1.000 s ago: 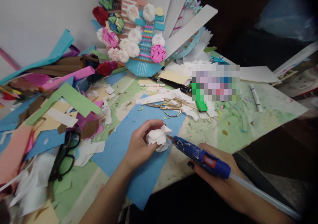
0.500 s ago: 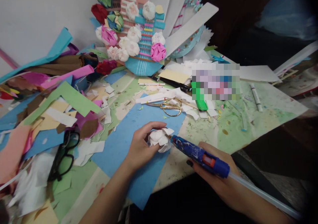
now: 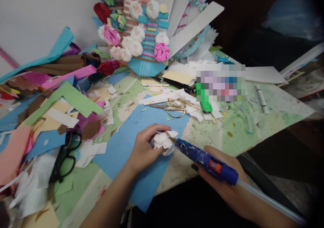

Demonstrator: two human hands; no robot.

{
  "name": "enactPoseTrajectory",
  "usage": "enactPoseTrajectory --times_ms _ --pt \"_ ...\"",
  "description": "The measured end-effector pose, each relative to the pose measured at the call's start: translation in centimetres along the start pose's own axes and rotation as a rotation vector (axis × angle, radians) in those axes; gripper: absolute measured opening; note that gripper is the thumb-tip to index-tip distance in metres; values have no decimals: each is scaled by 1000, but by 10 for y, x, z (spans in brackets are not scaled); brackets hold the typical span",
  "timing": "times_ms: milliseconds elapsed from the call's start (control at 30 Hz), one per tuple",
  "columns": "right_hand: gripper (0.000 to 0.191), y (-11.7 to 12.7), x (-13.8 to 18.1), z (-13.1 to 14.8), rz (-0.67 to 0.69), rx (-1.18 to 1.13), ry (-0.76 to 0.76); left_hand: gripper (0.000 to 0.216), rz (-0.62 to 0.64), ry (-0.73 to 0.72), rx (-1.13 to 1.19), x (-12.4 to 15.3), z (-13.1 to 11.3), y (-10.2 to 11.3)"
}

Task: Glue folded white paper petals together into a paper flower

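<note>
A white paper flower (image 3: 164, 143) with layered petals sits in my left hand (image 3: 145, 148), whose fingers curl around its far and near sides. In my right hand (image 3: 225, 187) is a blue glue gun (image 3: 206, 159), and a clear glue stick (image 3: 268, 197) runs out of its back end. The gun's nozzle points left and meets the right edge of the flower; whether it touches a petal I cannot tell. Beneath my left hand lies a blue paper sheet (image 3: 121, 150). Just beyond the flower rest gold-handled scissors (image 3: 174, 108).
Paper scraps (image 3: 58, 116) and black glasses (image 3: 67, 160) cover the left side. A blue paper guitar (image 3: 146, 67) with paper flowers leans at the back. A green tool (image 3: 206, 106), black pens (image 3: 177, 84) and a white marker (image 3: 261, 100) lie to the right, near a blurred patch.
The glue gun has shifted slightly right and down, with its tip still at the flower's edge. My left hand keeps its hold on the flower.
</note>
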State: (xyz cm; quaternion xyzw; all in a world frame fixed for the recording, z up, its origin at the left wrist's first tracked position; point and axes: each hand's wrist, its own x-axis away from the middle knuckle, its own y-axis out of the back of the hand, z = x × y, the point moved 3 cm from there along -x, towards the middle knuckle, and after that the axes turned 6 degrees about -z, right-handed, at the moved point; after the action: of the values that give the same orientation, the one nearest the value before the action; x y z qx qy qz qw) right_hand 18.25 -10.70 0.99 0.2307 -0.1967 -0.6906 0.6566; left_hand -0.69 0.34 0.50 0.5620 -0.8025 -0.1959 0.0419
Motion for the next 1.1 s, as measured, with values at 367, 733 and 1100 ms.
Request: enactPoseTrajectory --times_ms 367,733,1100 --pt "12 1 1 8 -17 -2 10 27 -26 18 14 0 0 0" --pt "9 5 2 12 -38 49 66 34 -11 66 68 1 1 -1" --pt "8 3 2 5 21 84 50 31 -9 10 61 0 2 -1"
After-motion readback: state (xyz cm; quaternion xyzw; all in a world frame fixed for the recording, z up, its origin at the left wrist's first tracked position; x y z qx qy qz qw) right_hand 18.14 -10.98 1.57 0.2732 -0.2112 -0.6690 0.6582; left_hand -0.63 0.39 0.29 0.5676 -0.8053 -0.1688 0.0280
